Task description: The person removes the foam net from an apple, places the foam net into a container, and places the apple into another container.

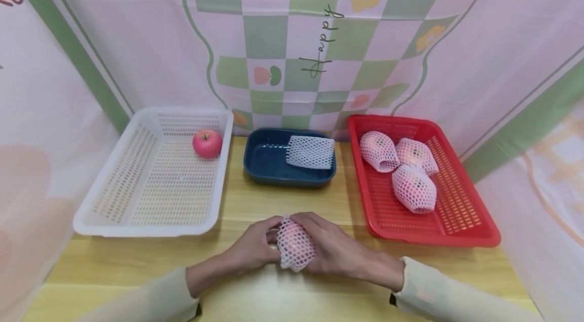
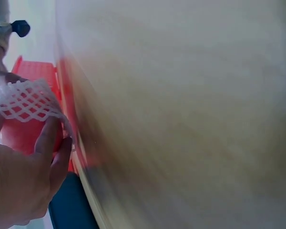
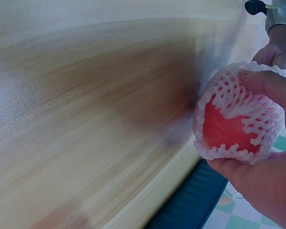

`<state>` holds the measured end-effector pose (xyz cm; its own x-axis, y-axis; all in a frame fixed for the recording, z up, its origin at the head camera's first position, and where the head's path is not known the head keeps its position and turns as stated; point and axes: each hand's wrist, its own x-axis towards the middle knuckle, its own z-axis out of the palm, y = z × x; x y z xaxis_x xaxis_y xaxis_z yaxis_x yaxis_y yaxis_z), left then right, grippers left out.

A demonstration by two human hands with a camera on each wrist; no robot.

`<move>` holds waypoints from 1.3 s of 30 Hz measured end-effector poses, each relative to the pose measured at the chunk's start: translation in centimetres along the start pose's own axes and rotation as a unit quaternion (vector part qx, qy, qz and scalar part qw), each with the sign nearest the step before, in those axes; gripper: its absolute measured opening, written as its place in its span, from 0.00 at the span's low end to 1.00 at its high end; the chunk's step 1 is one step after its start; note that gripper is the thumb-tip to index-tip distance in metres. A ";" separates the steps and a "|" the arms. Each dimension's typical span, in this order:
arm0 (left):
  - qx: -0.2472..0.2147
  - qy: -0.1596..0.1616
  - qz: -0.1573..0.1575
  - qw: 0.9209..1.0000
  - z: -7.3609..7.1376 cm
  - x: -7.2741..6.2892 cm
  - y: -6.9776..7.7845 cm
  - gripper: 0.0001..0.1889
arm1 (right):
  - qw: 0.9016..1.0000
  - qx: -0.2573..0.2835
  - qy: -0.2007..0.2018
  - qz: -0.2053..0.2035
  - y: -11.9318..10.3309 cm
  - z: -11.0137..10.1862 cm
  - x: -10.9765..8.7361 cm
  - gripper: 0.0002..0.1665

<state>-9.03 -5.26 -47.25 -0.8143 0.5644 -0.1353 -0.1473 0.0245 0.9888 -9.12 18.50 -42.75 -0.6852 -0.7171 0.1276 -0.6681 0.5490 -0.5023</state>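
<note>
Over the near middle of the table, both hands hold a red apple [image 3: 224,126] dressed in a white foam net [image 1: 295,245]. My left hand [image 1: 253,246] grips it from the left, fingers and thumb at the net's edge. From the right, my right hand [image 1: 335,248] curls round it, its thumb pressed on the net in the right wrist view. There the net's open end leaves part of the red skin bare. In the left wrist view, the left fingers [image 2: 47,138] lie against the apple below a loose band of net.
A white basket [image 1: 148,230] at left contains one bare apple [image 1: 207,143]. Behind the hands stands a dark blue tray [image 1: 266,159] with flat foam netting [image 1: 311,152]. The red basket [image 1: 431,238] at right holds several netted apples [image 1: 414,188]. A patterned curtain [image 1: 315,38] hangs behind.
</note>
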 end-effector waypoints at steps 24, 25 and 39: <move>0.101 0.036 0.011 0.994 0.2 -0.1 0.5 0.45 | 0.999 -0.007 0.020 -0.025 0.2 -0.3 0.2 0.53; 0.100 0.036 0.012 0.994 0.2 -0.2 0.5 0.45 | 0.999 -0.009 0.018 -0.027 0.1 -0.4 0.2 0.53; 0.109 0.032 0.016 0.993 -0.2 -0.2 0.5 0.44 | 1.000 0.000 -0.014 -0.006 0.1 -1.5 0.1 0.47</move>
<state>-9.03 -5.53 -46.69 -0.8523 0.5136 -0.0994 -0.0006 0.1890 0.9820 -9.69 19.11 -41.52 -0.6694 -0.7347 0.1101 -0.6757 0.5406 -0.5012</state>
